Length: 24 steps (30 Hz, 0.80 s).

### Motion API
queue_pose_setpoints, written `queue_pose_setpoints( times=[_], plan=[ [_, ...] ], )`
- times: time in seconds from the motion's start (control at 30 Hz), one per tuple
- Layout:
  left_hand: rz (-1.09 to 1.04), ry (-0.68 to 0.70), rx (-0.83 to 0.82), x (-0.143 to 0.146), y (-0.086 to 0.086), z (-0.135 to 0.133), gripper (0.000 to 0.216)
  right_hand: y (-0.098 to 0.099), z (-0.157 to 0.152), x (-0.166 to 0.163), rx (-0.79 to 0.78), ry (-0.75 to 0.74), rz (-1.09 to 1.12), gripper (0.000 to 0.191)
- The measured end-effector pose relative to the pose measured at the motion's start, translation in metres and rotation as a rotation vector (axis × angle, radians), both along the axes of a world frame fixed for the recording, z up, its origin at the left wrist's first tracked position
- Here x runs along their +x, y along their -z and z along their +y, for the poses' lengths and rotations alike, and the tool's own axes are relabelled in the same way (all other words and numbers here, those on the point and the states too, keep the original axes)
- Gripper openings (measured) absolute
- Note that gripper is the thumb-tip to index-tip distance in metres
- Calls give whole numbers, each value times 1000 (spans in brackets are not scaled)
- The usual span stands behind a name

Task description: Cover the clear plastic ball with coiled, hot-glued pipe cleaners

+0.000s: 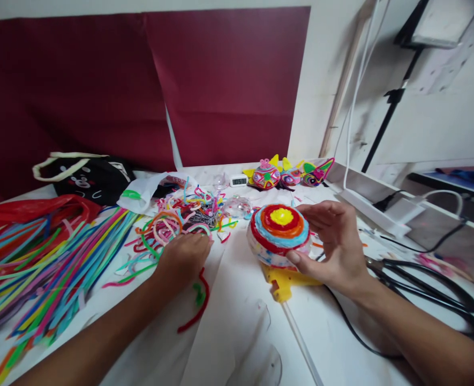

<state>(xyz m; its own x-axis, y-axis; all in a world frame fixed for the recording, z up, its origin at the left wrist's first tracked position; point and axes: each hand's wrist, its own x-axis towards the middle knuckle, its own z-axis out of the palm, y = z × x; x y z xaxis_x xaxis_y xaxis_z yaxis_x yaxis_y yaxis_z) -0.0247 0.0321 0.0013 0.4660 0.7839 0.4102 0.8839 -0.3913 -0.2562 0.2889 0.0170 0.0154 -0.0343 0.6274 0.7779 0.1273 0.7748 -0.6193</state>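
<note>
My right hand (337, 252) grips a round ball (279, 236) from its right side, thumb in front and fingers behind. Rings of red, light blue and orange pipe cleaner circle a yellow centre on its top; the lower side looks whitish. My left hand (186, 257) is at the near edge of a tangled heap of pipe cleaner pieces (176, 214), its fingers curled together. Whatever they pinch is hidden. Below that hand lie a dark red pipe cleaner (205, 303) and a small green piece (198, 295). A yellow glue gun (283, 281) with a clear glue stick (301, 343) lies under the ball.
Long pipe cleaners (52, 268) spread at left beside a red bag (60, 206) and a black bag (88, 179). Decorated balls (265, 176) and a small digital clock (239, 180) stand at the back. Black-handled scissors (429, 284), a cable and a power strip (375, 212) lie right.
</note>
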Motion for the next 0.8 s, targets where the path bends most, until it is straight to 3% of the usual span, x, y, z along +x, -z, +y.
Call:
queue_pose_setpoints(
  times=[0.37, 0.57, 0.8],
  plan=[
    [-21, 267, -64, 32, 8, -34, 30, 4, 1, -3, -28, -1, -15, 76],
    [-132, 246, -126, 28, 0, -24, 27, 5, 3, -2, -24, 11, -40, 75],
    [-361, 194, -80, 12, -12, -8, 36, 8, 2, -2, -21, -7, -104, 76]
  ],
)
